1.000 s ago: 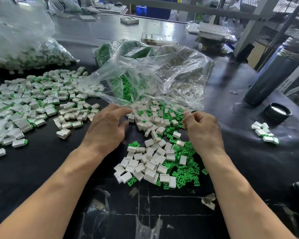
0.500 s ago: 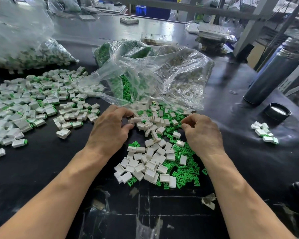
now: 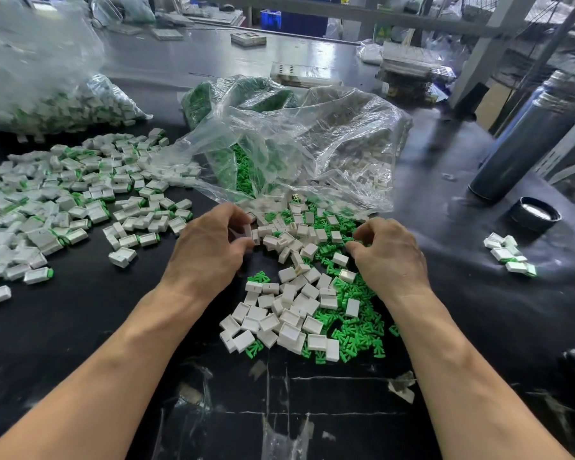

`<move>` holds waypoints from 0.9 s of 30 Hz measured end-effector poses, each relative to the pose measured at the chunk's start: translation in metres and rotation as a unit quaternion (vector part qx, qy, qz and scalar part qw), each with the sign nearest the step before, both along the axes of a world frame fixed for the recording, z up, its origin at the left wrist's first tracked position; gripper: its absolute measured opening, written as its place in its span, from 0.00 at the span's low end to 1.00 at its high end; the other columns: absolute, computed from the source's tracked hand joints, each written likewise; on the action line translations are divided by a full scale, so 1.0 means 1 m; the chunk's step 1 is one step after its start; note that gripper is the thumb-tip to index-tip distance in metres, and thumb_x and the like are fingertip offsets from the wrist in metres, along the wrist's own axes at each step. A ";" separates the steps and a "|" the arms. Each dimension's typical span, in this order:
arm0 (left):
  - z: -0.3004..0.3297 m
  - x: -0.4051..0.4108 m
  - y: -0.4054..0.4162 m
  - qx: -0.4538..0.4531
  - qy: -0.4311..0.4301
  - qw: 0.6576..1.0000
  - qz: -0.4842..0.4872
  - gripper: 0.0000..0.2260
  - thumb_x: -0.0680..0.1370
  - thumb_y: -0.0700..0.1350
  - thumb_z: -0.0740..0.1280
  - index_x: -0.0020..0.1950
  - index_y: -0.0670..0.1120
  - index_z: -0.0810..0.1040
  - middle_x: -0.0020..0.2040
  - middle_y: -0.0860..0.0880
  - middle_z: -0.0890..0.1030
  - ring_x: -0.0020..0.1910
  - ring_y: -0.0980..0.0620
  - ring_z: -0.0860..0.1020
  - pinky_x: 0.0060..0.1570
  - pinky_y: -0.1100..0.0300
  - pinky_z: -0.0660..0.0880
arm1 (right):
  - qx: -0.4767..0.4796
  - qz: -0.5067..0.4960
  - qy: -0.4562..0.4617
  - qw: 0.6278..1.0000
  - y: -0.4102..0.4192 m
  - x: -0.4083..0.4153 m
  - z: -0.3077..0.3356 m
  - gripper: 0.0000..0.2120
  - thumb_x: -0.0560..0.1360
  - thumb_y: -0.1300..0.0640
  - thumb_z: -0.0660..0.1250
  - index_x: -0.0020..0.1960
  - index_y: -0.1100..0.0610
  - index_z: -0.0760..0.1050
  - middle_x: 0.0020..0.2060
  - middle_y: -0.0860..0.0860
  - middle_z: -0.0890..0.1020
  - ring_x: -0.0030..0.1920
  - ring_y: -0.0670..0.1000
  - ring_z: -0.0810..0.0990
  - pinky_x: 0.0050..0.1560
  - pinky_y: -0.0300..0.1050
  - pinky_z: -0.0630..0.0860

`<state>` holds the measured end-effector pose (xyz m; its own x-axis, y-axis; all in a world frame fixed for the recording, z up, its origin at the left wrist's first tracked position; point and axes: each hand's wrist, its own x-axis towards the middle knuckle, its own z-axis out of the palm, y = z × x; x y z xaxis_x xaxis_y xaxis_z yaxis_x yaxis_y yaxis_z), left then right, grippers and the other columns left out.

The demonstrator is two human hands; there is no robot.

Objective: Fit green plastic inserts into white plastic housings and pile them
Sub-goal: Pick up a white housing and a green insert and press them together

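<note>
1. Left hand [image 3: 210,250]: fingers and thumb curled round a white housing [image 3: 246,231] at the near-left edge of the loose stock; grip pinches its side faces.
2. Right hand [image 3: 390,257]: fingers curled down into the green parts, thumb tip meeting them; whether it has a piece pinched cannot be told, the fingertips hide it.
3. White housings [image 3: 292,322]: loose heap between and just ahead of both hands, more toward the wrists. Small hollow boxes, judged light, rigid, smooth-sided, likely to skid on the dark table [image 3: 63,343]; best taken across two opposite walls, open mouth left free.
4. Green inserts [image 3: 352,330]: scattered under and beside the housings, mostly on the right hand's side. Judged very light, stiff, with thin prongs that could snag or bend; take by the broad end.
5. Finished pile [image 3: 63,200]: housings with green ends showing, well out beyond the left hand.
6. Clear bags [image 3: 312,144]: just beyond both hands, spilling stock.
7. Small group of finished pieces [image 3: 508,254]: apart, outside the right hand.
</note>
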<state>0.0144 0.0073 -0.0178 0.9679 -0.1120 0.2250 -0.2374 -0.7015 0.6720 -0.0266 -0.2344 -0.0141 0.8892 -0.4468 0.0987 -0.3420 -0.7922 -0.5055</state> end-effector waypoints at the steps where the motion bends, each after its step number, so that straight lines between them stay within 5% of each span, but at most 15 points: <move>1: 0.001 -0.001 -0.001 -0.020 -0.001 1.000 -0.002 0.12 0.76 0.44 0.77 0.54 0.55 0.79 0.42 0.60 0.80 0.41 0.71 0.77 0.37 0.77 0.69 | 0.006 0.006 -0.002 1.000 0.000 0.000 0.000 0.08 0.77 0.48 0.74 0.55 0.48 0.81 0.54 0.49 0.81 0.55 0.54 0.79 0.56 0.49 0.74; 5: 0.004 -0.004 -0.004 -0.089 -0.001 0.996 -0.024 0.14 0.76 0.41 0.76 0.55 0.55 0.77 0.44 0.59 0.80 0.43 0.71 0.77 0.38 0.76 0.73 | -0.003 0.024 -0.007 1.000 0.003 0.001 0.000 0.09 0.78 0.47 0.73 0.58 0.46 0.82 0.55 0.50 0.81 0.58 0.55 0.80 0.60 0.51 0.75; 10: 0.009 -0.009 -0.011 -0.177 0.025 0.983 -0.051 0.14 0.76 0.39 0.76 0.56 0.54 0.78 0.46 0.54 0.82 0.44 0.60 0.80 0.43 0.66 0.79 | -0.006 0.014 -0.028 0.999 0.002 0.003 -0.004 0.03 0.78 0.50 0.73 0.50 0.48 0.82 0.52 0.49 0.80 0.50 0.50 0.74 0.51 0.46 0.68; 17: 0.013 -0.016 -0.018 -0.254 0.060 0.961 -0.092 0.16 0.75 0.37 0.76 0.55 0.56 0.82 0.46 0.55 0.84 0.45 0.60 0.83 0.44 0.70 0.77 | 0.057 -0.013 -0.089 0.994 0.002 0.004 -0.004 0.06 0.75 0.60 0.73 0.43 0.51 0.79 0.36 0.42 0.79 0.39 0.46 0.77 0.43 0.41 0.69; 24: 0.015 -0.022 -0.023 -0.256 0.057 0.958 -0.113 0.11 0.75 0.42 0.77 0.53 0.53 0.82 0.42 0.61 0.83 0.39 0.64 0.80 0.42 0.70 0.77 | 0.192 0.024 -0.148 0.970 0.004 -0.001 -0.001 0.09 0.80 0.60 0.70 0.54 0.45 0.82 0.42 0.41 0.83 0.40 0.40 0.83 0.39 0.34 0.78; 27: 0.016 -0.024 -0.025 -0.252 0.055 0.959 -0.117 0.11 0.75 0.40 0.76 0.53 0.53 0.83 0.41 0.59 0.81 0.39 0.65 0.78 0.42 0.70 0.77 | 0.259 0.044 -0.161 0.951 0.012 -0.006 0.002 0.09 0.80 0.58 0.72 0.48 0.43 0.82 0.43 0.41 0.85 0.44 0.43 0.85 0.48 0.46 0.84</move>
